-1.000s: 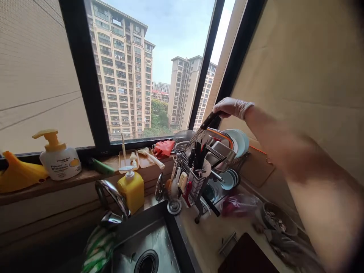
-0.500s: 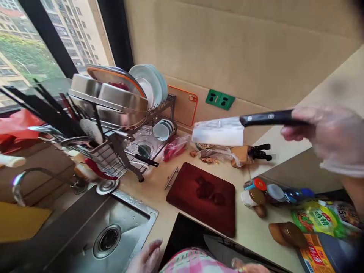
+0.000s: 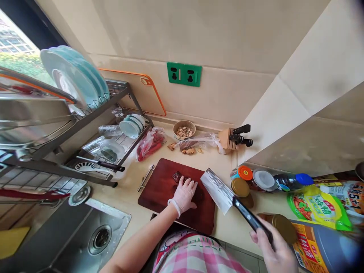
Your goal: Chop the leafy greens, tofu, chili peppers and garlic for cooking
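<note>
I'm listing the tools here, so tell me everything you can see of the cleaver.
The cleaver has a broad, roughly rectangular blade, silvery and metallic-looking with bright streaks, and a long black handle with a light, rivet-like spot. The right hand grips the handle near its end. It slants, blade pointing forward and left, overlapping the right edge of the board in view; whether they touch is unclear.

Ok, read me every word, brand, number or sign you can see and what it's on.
"5+1": packet, far right.
"精": yellow-green packet; other characters unclear.
Too blurred, small or partial: large bottle's orange label, apron's green letters, cleaver markings.
</note>
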Demonstrator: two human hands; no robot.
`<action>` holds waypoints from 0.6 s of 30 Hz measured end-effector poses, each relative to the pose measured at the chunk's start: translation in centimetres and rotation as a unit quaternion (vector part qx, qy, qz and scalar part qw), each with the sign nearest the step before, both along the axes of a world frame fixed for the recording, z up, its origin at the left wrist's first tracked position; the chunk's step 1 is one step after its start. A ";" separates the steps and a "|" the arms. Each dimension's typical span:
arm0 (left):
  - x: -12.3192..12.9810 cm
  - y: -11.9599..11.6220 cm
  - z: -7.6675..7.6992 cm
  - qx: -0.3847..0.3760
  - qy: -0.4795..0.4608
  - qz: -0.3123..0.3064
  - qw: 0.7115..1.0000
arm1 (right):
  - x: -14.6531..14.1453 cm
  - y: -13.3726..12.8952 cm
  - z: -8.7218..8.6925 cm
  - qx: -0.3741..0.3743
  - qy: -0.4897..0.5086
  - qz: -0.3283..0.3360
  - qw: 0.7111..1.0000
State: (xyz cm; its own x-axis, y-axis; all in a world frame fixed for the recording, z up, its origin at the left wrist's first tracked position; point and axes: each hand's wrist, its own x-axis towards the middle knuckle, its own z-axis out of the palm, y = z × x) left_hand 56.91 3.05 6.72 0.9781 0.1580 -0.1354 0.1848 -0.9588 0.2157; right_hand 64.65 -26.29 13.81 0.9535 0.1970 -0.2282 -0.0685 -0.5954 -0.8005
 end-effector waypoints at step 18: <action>-0.5 -0.9 0.2 0.030 -0.013 0.038 0.999 | -2.4 4.0 1.7 0.154 0.164 0.152 0.963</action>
